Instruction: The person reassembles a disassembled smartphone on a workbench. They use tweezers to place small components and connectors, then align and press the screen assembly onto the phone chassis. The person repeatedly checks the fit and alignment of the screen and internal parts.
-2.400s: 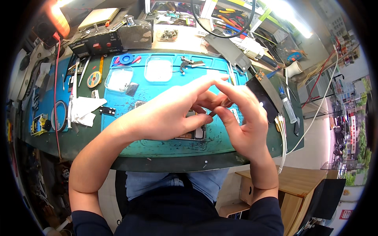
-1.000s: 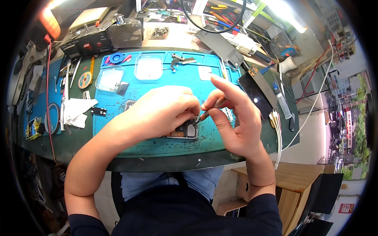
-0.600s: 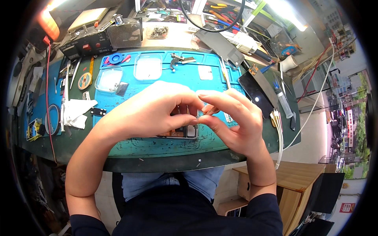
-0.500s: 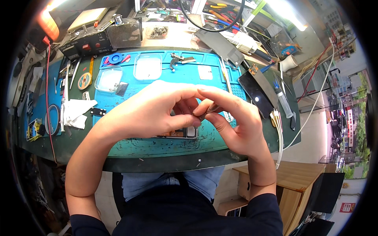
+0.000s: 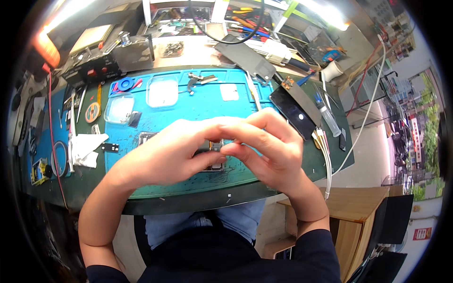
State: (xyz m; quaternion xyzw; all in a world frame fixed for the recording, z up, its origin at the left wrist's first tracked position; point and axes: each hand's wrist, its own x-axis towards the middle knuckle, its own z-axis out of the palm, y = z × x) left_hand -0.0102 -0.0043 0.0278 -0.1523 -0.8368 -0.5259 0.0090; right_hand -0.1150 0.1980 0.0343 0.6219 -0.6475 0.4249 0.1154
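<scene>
My left hand arches over an opened phone on the blue mat, its thumb by the phone's right end and its fingers curled. My right hand is closed, thumb and fingers bent together at the phone, its index finger meeting my left index finger. What either hand grips is hidden under the fingers. Two clear tubs and a small dark clamp-like part lie farther back on the mat. A small black part is left of the phone.
A dark phone and a clear syringe lie right of the mat beside white cables. White tissue and a tape reel lie left. An instrument box, tool bins and a hanging black cable are behind.
The view has shifted, so the bench sits further left. My right fingers have folded down toward my left hand, and the screwdriver-like tool seen a second ago is now hidden.
</scene>
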